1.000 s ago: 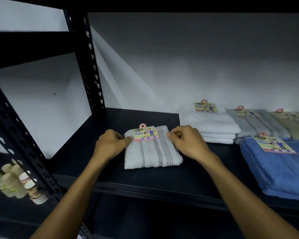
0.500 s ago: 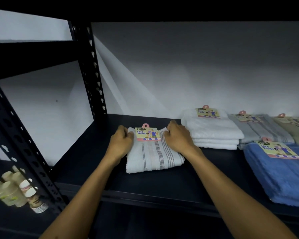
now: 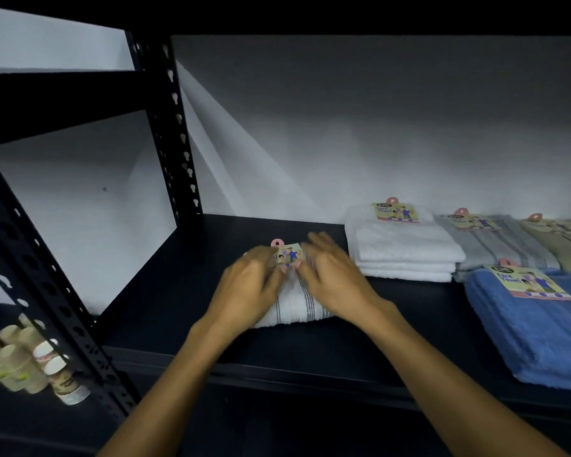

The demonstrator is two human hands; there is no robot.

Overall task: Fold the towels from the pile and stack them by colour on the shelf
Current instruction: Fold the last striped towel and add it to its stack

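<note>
Two hands on one towel from the head cam. My left hand (image 3: 249, 286) and right hand (image 3: 332, 280) both lie palm-down on the folded white striped towel (image 3: 295, 306), which sits on the dark shelf (image 3: 192, 291) just left of frame centre. The fingers are spread flat and pressing the cloth, not clenched around it, though they're blurry so I can't tell the finer details. The towel's paper tag (image 3: 289, 253) with its pink hanger peeks out between the fingertips at the far edge.

To the right, middle of frame: a stack of plain white towels (image 3: 406, 249), then grey striped towels (image 3: 505, 242), then beige towels (image 3: 567, 242) at the right edge. A blue towel (image 3: 538, 334) sits in front, lower right. Some paper cups (image 3: 17, 364) are on a lower level, lower left.
</note>
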